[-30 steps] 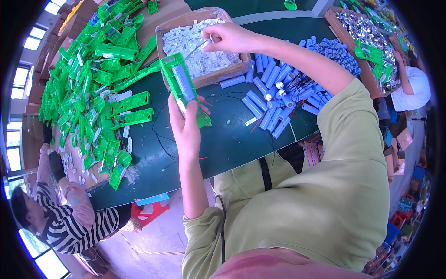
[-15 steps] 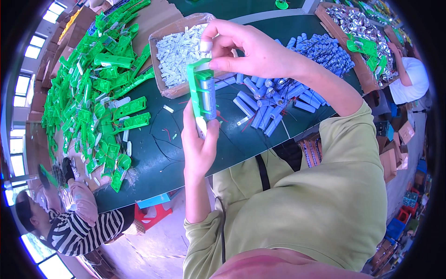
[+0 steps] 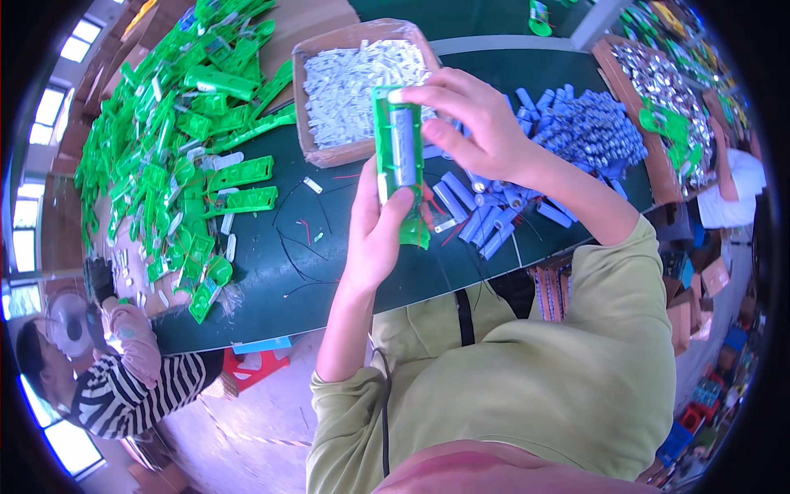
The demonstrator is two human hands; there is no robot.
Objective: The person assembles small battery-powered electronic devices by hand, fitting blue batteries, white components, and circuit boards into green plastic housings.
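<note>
My left hand [image 3: 374,239] is closed round a green plastic housing [image 3: 383,123], held upright above the table, thumb on its front. A blue cylindrical battery [image 3: 404,152] lies lengthwise inside the housing's open face. Red wires [image 3: 426,206] show at the housing's lower end. My right hand [image 3: 477,123] reaches in from the right. Its index finger, with a white covering on the tip, presses on the housing's top end beside the battery. The right thumb is stretched out, apart from the index finger, near the housing's right edge.
A carton of small white pieces [image 3: 309,136] stands behind my hands. Green housings [image 3: 177,156] are heaped left, blue batteries with wires [image 3: 588,128] right. Farther right is a box of shiny metal parts [image 3: 650,70]. A person in stripes [image 3: 140,395] sits at the left.
The housing has turned so that its open face with the battery shows more fully. My right fingers have shifted from gripping its top to pressing with the index finger, thumb apart.
</note>
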